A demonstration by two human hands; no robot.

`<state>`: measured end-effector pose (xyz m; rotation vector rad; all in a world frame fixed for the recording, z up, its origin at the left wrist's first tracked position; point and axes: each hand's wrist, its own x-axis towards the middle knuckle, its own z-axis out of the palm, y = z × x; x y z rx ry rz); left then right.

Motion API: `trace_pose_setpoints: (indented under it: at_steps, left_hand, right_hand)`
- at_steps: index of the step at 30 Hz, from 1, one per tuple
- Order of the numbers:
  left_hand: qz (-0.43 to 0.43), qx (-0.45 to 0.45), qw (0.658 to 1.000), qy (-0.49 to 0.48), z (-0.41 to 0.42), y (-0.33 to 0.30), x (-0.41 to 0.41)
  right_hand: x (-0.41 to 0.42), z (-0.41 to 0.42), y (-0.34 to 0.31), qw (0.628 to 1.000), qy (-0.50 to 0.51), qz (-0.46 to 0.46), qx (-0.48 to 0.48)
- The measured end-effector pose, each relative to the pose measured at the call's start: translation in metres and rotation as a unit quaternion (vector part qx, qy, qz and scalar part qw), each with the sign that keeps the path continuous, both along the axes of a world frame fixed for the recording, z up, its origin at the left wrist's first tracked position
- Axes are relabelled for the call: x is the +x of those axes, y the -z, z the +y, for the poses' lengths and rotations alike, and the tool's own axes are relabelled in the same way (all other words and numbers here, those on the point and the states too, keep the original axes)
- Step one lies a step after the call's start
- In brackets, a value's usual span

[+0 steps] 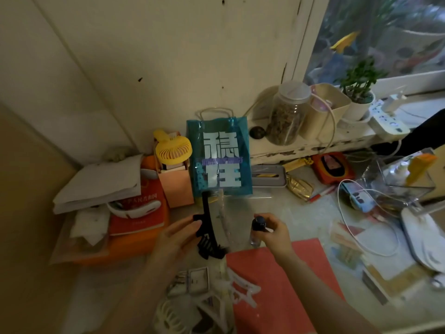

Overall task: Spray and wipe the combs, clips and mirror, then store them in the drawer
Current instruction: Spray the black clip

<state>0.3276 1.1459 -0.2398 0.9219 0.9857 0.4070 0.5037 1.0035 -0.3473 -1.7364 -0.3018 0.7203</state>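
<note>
Left hand (177,233) gripping a black clip (207,229) upright above the desk (289,203), thumb on its left side, near centre; right hand (277,233) just to the right, fingers curled round a small spray bottle (258,229) with a dark cap, close beside the clip but apart from it. Nearer, white clips (240,289) and a small framed mirror (197,279) lying at the left edge of a red sheet (284,280). Farther back, a blue bag (220,155) standing against the wall, a yellow fan (173,148) to its left.
</note>
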Motion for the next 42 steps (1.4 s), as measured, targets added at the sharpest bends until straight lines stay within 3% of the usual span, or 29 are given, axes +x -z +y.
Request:
trace_pose_setpoints:
  at_steps: [12, 18, 23, 26, 30, 35, 42]
  left_hand:
    - [0.009, -0.027, 0.999, -0.015, -0.014, 0.013, -0.016]
    - [0.002, -0.017, 1.000, -0.015, -0.023, 0.011, -0.020]
    - [-0.006, -0.027, 1.000, -0.007, -0.034, 0.012, -0.022]
    - [-0.005, -0.041, 0.999, 0.011, -0.047, 0.017, -0.022]
    - [0.006, -0.054, 0.998, 0.028, -0.076, 0.029, -0.021]
    - [0.021, -0.076, 0.996, 0.036, -0.110, 0.056, -0.020]
    - [0.079, -0.068, 0.993, 0.055, -0.150, 0.093, -0.011]
  right_hand:
    - [-0.013, -0.009, 0.020, 0.999, -0.029, -0.031, -0.030]
    - [-0.015, -0.020, 0.007, 0.990, -0.094, -0.077, -0.076]
    - [-0.042, -0.055, -0.036, 0.997, -0.029, -0.078, -0.001]
    - [-0.071, -0.072, -0.048, 0.997, -0.062, -0.035, 0.021]
    - [-0.107, -0.089, -0.040, 0.994, -0.095, -0.048, 0.002]
    - [-0.121, -0.114, -0.028, 0.993, -0.046, -0.107, -0.028]
    - [-0.123, -0.149, 0.007, 0.993, -0.016, -0.094, -0.076]
